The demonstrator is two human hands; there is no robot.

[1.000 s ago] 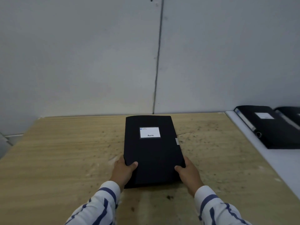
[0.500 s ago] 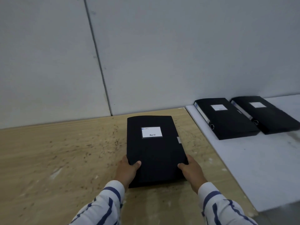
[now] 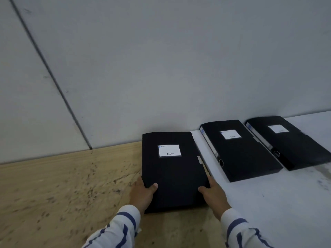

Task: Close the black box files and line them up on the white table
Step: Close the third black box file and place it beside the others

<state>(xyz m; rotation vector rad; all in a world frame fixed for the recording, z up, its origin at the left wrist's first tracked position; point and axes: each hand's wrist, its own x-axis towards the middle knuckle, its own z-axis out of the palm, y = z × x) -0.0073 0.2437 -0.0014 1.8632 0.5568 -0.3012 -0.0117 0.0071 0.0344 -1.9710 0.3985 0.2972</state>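
A closed black box file (image 3: 173, 169) with a white label is held flat between both hands, over the right end of the wooden table (image 3: 68, 187) where it meets the white table (image 3: 279, 199). My left hand (image 3: 143, 193) grips its near left corner, thumb on top. My right hand (image 3: 214, 196) grips its near right corner. Two more closed black box files lie side by side on the white table: one (image 3: 240, 151) just right of the held file, another (image 3: 288, 142) farther right.
A grey panelled wall (image 3: 161, 68) runs directly behind both tables. The wooden table stretches to the left, its surface speckled with dark marks. The white table continues to the right and toward me.
The held file has moved right with both hands, from the middle of the wooden table to its right end. The view has swung right, bringing both files on the white table fully into sight.
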